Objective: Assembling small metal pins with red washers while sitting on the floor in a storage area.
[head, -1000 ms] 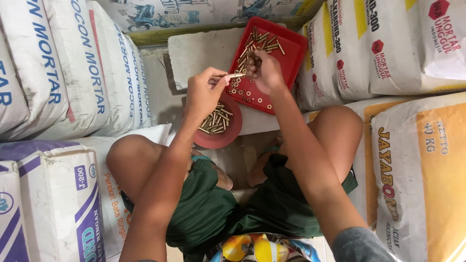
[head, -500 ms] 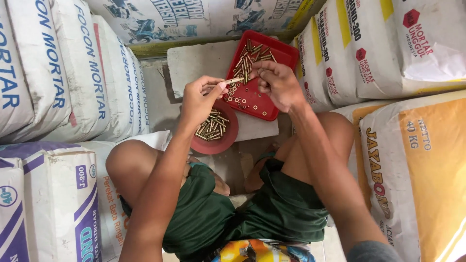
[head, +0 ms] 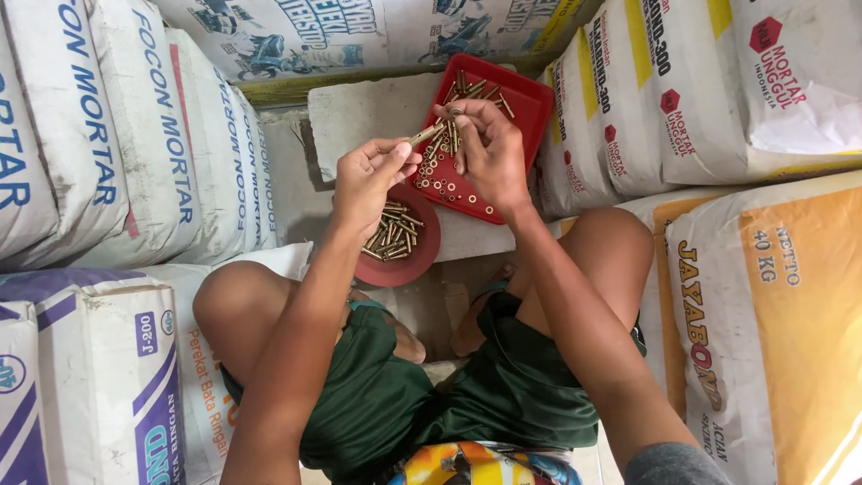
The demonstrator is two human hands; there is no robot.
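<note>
My left hand (head: 370, 175) pinches a brass-coloured bolt (head: 425, 135) that points right toward my right hand (head: 488, 148). The right hand's fingers are closed on several more bolts held upright over a red rectangular tray (head: 525, 99). That tray holds loose bolts at its far end and small rings or washers (head: 453, 190) at its near end. Below my left hand a round red dish (head: 422, 256) contains a pile of bolts (head: 392, 235). Tray and dish rest on a pale concrete block (head: 359, 117).
Stacked cement and mortar sacks hem me in: white ones at left (head: 117, 135), white and yellow ones at right (head: 772, 269), one across the back (head: 359, 31). I sit with bare knees (head: 229, 305) apart in green shorts (head: 503, 395).
My left hand has lifted slightly with the bolt. My right hand moved from the tray's bolts to meet it above the tray. The view shifted a little.
</note>
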